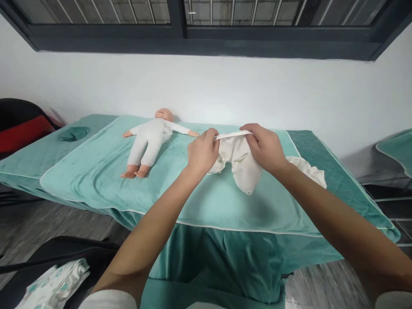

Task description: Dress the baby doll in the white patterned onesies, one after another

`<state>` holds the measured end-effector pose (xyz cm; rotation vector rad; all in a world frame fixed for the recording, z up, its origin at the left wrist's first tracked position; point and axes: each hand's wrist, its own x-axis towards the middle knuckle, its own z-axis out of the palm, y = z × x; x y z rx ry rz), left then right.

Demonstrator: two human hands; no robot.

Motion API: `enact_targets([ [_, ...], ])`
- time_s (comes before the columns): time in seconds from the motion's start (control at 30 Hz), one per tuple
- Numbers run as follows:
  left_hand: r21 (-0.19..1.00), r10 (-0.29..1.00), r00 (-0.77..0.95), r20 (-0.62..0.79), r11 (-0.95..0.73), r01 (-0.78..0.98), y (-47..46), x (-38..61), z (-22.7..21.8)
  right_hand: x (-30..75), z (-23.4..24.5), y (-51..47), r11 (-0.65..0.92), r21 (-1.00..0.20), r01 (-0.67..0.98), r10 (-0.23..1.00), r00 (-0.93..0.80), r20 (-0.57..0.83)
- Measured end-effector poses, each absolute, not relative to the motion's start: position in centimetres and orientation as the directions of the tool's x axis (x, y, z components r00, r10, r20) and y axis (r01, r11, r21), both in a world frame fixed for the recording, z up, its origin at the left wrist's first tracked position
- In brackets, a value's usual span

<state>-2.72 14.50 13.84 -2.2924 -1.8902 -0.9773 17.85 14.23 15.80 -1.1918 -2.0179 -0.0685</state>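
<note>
Between my two hands a small pair of white baby pants (pixel 243 165) hangs by its waistband, stretched taut above the bed. My left hand (pixel 203 150) is closed on one end of the band, and my right hand (pixel 264 146) pinches the other. The pants' legs dangle below, with the shadow falling on the green cover. To the left a baby doll (pixel 150 137) in white clothing lies on its back, arms spread and feet bare. Another white cloth garment (pixel 308 171) lies crumpled behind my right forearm, partly hidden by it.
A green velvety cover (pixel 96 167) lies over the long bed, which has a face hole (pixel 73 134) at its left end. A folded patterned cloth (pixel 58 285) rests on a black chair (pixel 93 253) at lower left. Behind the bed stand a white wall and a barred window.
</note>
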Motion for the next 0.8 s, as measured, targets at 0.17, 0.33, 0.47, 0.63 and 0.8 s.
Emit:
enact_targets([
  [0.17,0.512,0.789,-0.021,0.614,-0.378,0.771,15.5,-4.5,13.2,20.1,14.7,14.6,0.526,-0.251,0.813,0.744,-0.296,0.600],
  [0.33,0.568,0.772,-0.083,0.631,-0.386,0.727,16.5,-6.2,13.5,23.2,14.2,15.6,0.511,-0.311,0.801,0.752,-0.241,0.614],
  [0.47,0.529,0.826,-0.002,0.564,-0.359,0.769,15.9,-6.9,14.1,24.2,14.6,15.5,0.485,-0.337,0.807,0.743,-0.177,0.646],
  [0.63,0.504,0.883,0.285,0.373,-0.451,0.737,15.3,-7.2,14.2,24.4,15.3,15.1,0.451,-0.376,0.810,0.727,-0.088,0.681],
  [0.8,0.415,0.901,0.056,0.430,-0.253,0.874,15.8,-7.4,13.6,25.6,14.4,15.7,0.374,-0.383,0.845,0.783,-0.066,0.619],
])
